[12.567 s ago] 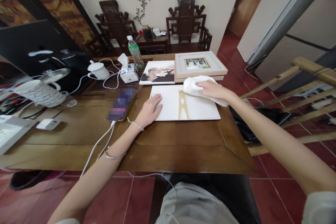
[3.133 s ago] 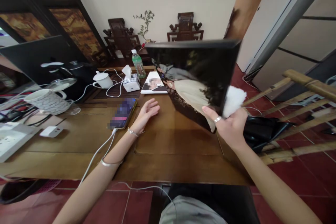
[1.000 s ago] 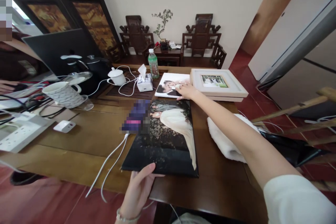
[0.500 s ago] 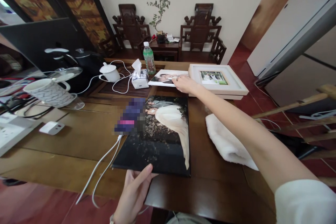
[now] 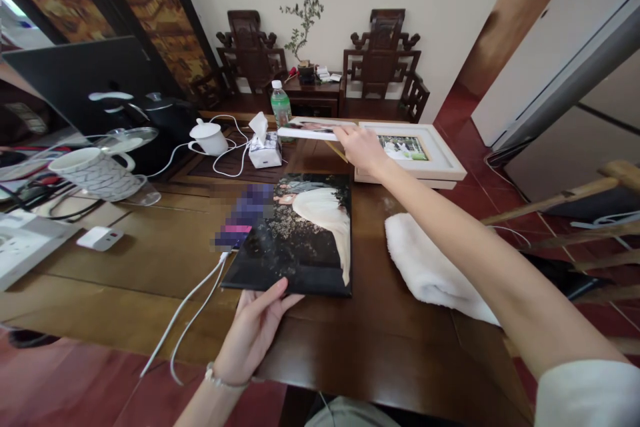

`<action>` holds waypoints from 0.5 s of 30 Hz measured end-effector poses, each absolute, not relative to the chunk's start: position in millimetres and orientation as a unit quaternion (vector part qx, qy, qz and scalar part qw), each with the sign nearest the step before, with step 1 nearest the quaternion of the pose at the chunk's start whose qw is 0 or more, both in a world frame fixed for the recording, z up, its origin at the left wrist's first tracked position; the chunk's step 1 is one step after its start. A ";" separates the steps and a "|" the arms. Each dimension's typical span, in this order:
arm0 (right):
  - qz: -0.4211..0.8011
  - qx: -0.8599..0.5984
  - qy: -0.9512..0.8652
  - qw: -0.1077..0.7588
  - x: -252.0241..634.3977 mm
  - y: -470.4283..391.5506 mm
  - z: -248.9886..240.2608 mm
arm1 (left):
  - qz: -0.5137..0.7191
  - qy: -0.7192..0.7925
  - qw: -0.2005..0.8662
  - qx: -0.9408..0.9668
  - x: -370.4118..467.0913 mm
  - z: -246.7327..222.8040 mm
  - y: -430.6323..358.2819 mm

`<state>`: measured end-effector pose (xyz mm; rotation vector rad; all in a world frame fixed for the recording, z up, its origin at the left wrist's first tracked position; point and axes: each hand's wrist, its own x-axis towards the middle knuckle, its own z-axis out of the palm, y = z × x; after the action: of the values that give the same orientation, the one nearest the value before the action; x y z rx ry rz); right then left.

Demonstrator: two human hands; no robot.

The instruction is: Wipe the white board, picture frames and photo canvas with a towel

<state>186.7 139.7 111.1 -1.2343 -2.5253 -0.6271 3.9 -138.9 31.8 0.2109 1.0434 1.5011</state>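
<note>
My left hand point(image 5: 263, 320) grips the near edge of a dark, glossy photo album point(image 5: 300, 247), thumb on top and fingers underneath. Its cover shows a figure in a long white gown, and its far end reaches beside a blurred-out phone point(image 5: 243, 217). With the arm stretched forward, my right hand point(image 5: 363, 147) pinches the right end of a white-edged photo album point(image 5: 313, 130), raised and tilted above the table; the fingers underneath are hidden. Just beyond that hand lies a white picture frame point(image 5: 447, 153) with a small outdoor photo, stacked on another flat piece.
On the right lies a white towel point(image 5: 425, 267). A tissue box point(image 5: 265, 150), a green-labelled bottle point(image 5: 281, 103) and a lidded white cup point(image 5: 209, 140) stand at the back. A patterned mug point(image 5: 93, 173), a white charger point(image 5: 100, 238) and cables occupy the left.
My right hand has lifted the near side of the white-edged album off the table. My left hand has moved the dark album slightly forward and away from me.
</note>
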 end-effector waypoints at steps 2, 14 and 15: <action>-0.213 -0.432 -0.862 0.158 190.7 134.2 117.0 | 0.644 0.444 0.615 0.099 3.5 34.8 -130.4; -0.213 -0.384 -0.878 0.190 194.2 100.6 124.0 | 0.636 0.412 0.640 0.130 14.1 47.1 -31.7; -0.213 -0.378 -0.883 0.181 192.0 99.4 121.2 | 0.641 0.410 0.639 0.113 17.9 47.1 -20.1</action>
<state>192.0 99.4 121.2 -1.0662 -2.4930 -0.6027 17.9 -20.1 47.1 0.2584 0.9349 1.4613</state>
